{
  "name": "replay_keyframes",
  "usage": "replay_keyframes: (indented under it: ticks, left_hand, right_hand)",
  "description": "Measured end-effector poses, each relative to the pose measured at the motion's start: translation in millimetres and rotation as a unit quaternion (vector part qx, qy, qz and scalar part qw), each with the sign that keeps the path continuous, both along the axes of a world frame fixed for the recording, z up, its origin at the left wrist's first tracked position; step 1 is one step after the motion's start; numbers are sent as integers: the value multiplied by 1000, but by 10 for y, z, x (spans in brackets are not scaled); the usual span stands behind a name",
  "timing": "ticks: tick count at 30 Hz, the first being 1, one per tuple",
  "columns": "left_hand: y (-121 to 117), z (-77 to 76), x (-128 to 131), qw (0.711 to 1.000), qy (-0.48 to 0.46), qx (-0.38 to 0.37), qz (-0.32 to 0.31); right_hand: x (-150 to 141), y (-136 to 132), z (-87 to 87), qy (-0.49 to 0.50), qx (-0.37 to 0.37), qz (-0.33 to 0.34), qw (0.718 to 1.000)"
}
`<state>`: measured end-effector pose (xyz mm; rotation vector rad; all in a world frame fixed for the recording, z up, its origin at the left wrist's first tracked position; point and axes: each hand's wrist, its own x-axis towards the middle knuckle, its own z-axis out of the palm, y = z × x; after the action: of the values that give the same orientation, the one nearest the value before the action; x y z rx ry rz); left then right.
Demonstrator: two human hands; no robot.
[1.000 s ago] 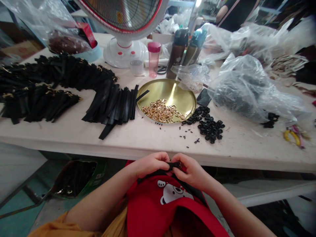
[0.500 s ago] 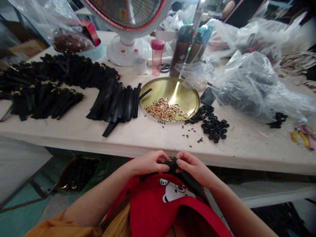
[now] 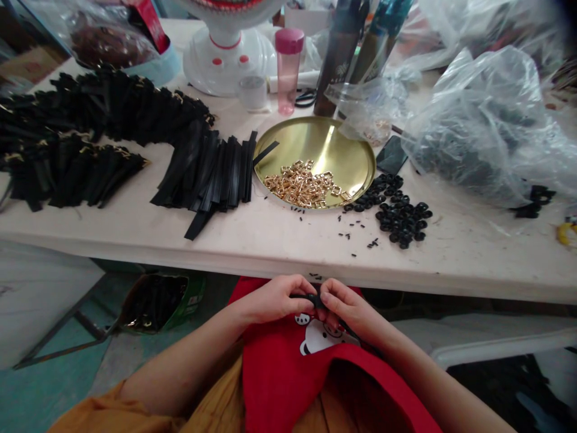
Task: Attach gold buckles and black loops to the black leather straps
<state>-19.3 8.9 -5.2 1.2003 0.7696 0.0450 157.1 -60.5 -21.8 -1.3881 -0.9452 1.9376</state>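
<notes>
Just below the table edge, over the red apron [image 3: 279,367], my two hands meet at a black strap [image 3: 310,298]. My left hand [image 3: 282,299] pinches one part of it between thumb and fingers. My right hand [image 3: 349,308] is closed on it close by, fingers curled, and hides much of it. Whether a buckle is on the strap, I cannot make out. Beyond the hands, small gold buckles [image 3: 302,183] lie heaped on a round gold tray [image 3: 293,131]. Black rings [image 3: 403,222] are piled right of the tray.
Black straps [image 3: 220,174] lie in rows on the left of the white table [image 3: 252,240]. At the back stand a fan [image 3: 225,60], a pink bottle [image 3: 288,72] and dark bottles [image 3: 340,57]. Plastic bags [image 3: 473,132] fill the right. A bin [image 3: 155,304] of black pieces sits below.
The view has tipped downward, so the table things appear higher. The strap between my hands has turned and now shows narrower. Both hands keep their hold, close together.
</notes>
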Motion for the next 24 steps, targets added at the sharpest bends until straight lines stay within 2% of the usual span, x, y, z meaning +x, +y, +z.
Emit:
replay_keyframes:
  ticks: [3, 8, 10, 14, 17, 20, 22, 24]
  left_hand:
    - [-24, -20, 12, 997, -22, -75, 25]
    - [-69, -57, 11, 987, -40, -145, 51]
    - [-90, -63, 8, 981, -60, -170, 70]
    - [-137, -75, 11, 965, -115, -206, 113]
    - [-169, -87, 7, 966, -129, -194, 114]
    - [-195, -95, -1, 980, -96, -149, 90]
    - [-210, -98, -4, 988, -69, -117, 74]
    - [-218, -102, -6, 993, -52, -89, 63]
  right_hand:
    - [-27, -24, -15, -28, 11, -28, 999]
    - [-26, -45, -38, -56, 27, -51, 997]
    - [-29, -45, -41, -39, 13, -60, 997]
    - [-70, -55, -50, 57, -45, -88, 993]
    - [-95, -87, -58, 60, -46, -93, 993]
    - [-77, -133, -66, -63, 31, -69, 995]
    - [-50, -159, -73, -145, 89, -39, 985]
    - [-32, -178, -83, -187, 121, -9, 975]
